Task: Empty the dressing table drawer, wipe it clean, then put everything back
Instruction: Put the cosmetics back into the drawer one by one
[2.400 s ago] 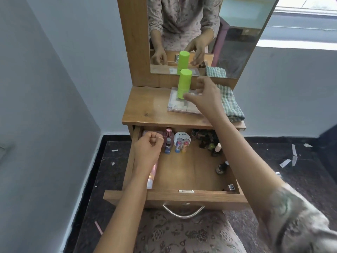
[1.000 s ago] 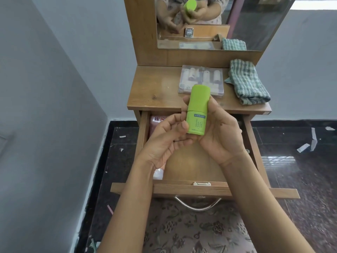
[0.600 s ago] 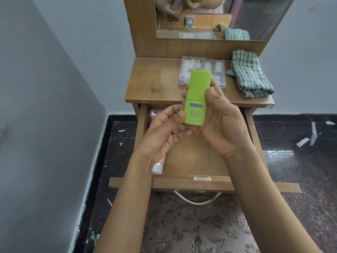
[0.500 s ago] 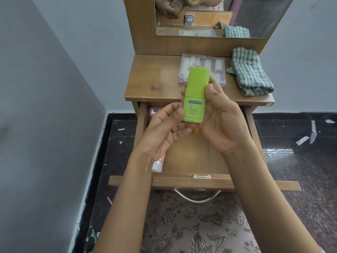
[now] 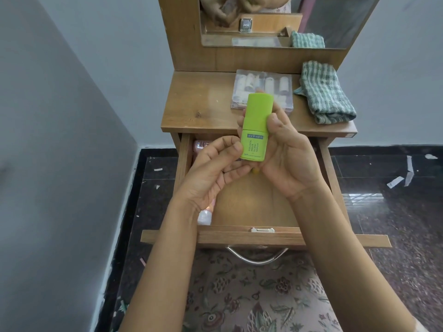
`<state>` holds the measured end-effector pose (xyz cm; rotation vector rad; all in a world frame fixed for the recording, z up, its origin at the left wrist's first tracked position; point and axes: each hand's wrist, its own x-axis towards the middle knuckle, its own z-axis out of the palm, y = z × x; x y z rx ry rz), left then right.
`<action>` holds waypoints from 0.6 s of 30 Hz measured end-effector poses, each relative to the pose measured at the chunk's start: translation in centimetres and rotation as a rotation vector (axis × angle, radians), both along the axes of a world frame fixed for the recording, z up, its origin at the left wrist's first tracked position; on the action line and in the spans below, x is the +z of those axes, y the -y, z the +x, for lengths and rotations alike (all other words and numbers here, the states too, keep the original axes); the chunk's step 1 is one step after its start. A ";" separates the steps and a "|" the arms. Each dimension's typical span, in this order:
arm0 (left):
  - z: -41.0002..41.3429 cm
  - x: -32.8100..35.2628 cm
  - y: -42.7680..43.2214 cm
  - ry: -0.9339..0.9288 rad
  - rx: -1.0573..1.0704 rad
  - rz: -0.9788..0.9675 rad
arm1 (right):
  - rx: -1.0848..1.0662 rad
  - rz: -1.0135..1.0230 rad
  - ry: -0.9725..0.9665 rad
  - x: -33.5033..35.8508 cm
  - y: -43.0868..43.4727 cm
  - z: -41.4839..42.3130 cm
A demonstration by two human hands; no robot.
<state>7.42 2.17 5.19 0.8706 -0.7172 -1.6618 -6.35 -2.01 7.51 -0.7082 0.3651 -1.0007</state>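
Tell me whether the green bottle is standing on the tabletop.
No, the left hand and right hand hold the green bottle up above the open drawer, off the tabletop.

A wood-framed mirror (image 5: 335, 20) stands against a pale grey wall (image 5: 72, 116). Below the mirror spreads a dark polished stone floor (image 5: 395, 224), with white paper scraps (image 5: 395, 182) scattered below and right of the mirror. Floral-patterned fabric (image 5: 251, 295) lies straight below the mirror.

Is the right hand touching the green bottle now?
Touching. The head view shows the right hand gripping the green bottle, thumb pressed on its side.
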 end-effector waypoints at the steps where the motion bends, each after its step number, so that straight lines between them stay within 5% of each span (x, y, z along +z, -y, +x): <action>1: 0.0 0.1 0.0 0.008 0.005 0.008 | -0.004 0.004 -0.007 -0.2 0.1 -0.1; 5: -0.2 -0.2 0.3 0.115 0.065 0.074 | -0.083 0.021 -0.138 -0.7 0.2 -0.7; 11: 1.1 -1.7 1.1 0.184 0.568 0.312 | -0.317 0.004 -0.365 -1.6 0.2 -2.6; 18: 1.1 -3.7 1.5 0.528 0.641 0.326 | -0.267 -0.199 -0.732 -3.3 -1.0 -4.1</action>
